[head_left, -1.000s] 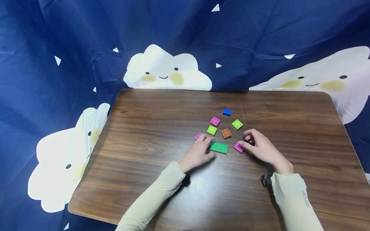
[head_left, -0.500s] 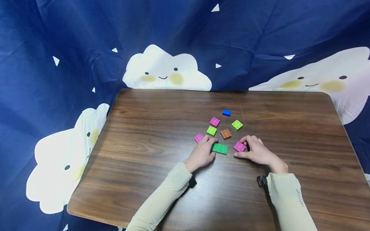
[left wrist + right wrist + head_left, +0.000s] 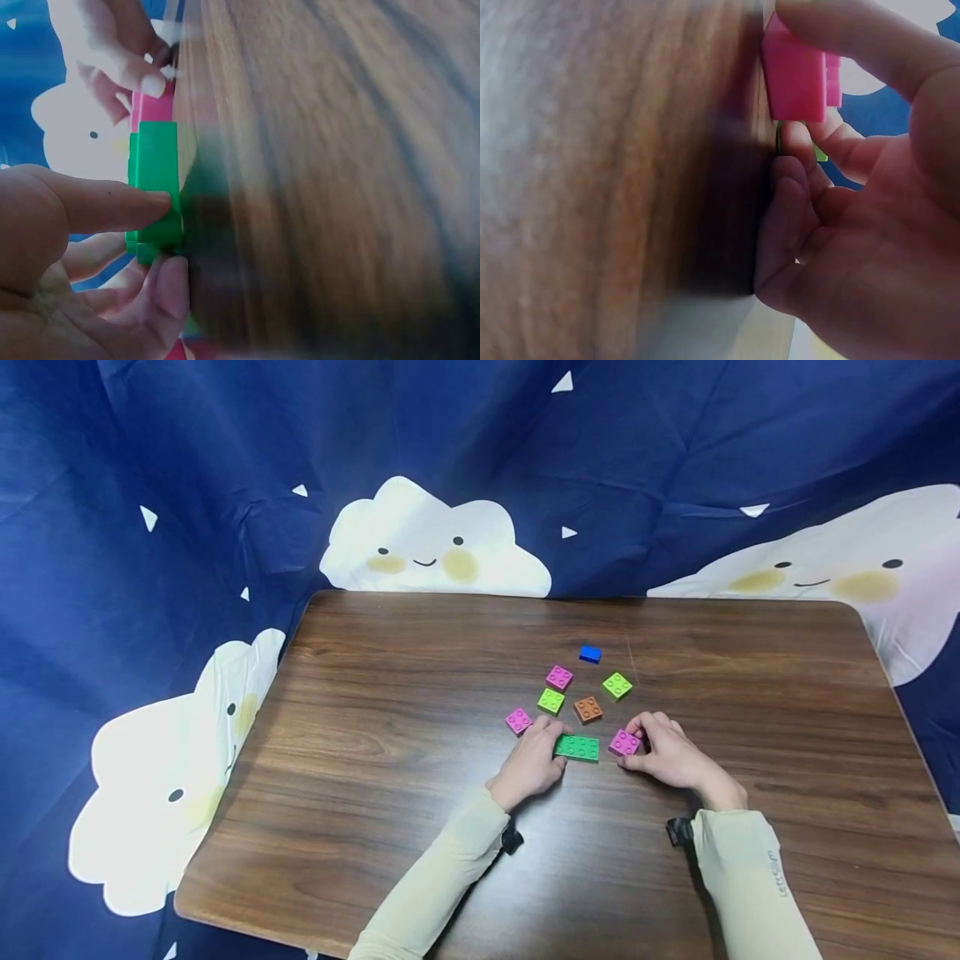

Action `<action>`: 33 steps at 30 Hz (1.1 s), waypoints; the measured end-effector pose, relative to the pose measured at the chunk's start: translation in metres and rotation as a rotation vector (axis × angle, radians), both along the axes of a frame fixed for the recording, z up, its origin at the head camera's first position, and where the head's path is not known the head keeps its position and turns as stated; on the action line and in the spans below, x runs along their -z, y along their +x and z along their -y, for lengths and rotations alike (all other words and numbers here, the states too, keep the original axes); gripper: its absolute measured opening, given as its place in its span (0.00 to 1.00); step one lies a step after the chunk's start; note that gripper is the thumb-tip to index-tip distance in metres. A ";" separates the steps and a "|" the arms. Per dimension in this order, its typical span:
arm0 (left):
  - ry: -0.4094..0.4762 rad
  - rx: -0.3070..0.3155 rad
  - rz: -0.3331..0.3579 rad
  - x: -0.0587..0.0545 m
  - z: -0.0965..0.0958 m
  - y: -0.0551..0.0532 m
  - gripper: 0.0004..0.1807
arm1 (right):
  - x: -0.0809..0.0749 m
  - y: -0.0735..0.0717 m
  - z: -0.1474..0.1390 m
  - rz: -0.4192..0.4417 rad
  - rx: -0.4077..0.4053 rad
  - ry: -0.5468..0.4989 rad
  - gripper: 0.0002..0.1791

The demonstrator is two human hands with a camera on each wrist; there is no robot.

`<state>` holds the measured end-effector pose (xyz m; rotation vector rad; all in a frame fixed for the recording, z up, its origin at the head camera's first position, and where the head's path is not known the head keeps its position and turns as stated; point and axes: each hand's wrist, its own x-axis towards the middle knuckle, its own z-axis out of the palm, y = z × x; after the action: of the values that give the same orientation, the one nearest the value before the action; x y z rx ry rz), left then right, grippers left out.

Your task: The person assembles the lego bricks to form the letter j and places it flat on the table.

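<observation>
My left hand point(image 3: 531, 762) pinches the left end of a long green building brick point(image 3: 577, 748) with two rows of studs. In the left wrist view the thumb lies against the side of that green brick point(image 3: 159, 165), and other fingers curl at its far side and end. To the right, my right hand point(image 3: 667, 756) holds a square pink brick point(image 3: 624, 743) between thumb and fingers. The right wrist view shows this pink brick point(image 3: 795, 75) at the tabletop, thumb at its upper end. A small gap separates the two bricks in the head view.
Beyond the hands lie a brown brick point(image 3: 588, 709), a lime brick point(image 3: 551, 701), another lime brick point(image 3: 617, 686), a pink brick point(image 3: 559, 677) and a blue brick point(image 3: 590, 653). Beside the left fingers is another pink brick point(image 3: 517, 721). The wooden table point(image 3: 390, 710) meets a blue curtain point(image 3: 600, 443).
My left hand has come to the right and now grips the green brick, which has shifted slightly right. My right fingers have spread and closed around the pink brick.
</observation>
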<state>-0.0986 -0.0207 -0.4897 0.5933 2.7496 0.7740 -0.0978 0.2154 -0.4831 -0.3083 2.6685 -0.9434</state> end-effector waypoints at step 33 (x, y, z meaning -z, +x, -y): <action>0.016 0.042 -0.040 0.006 -0.009 -0.005 0.23 | -0.003 0.003 -0.005 -0.045 0.003 -0.163 0.22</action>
<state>-0.1041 -0.0121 -0.4955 0.6752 2.7603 0.7832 -0.0949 0.2205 -0.4798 -0.3653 2.6379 -1.1707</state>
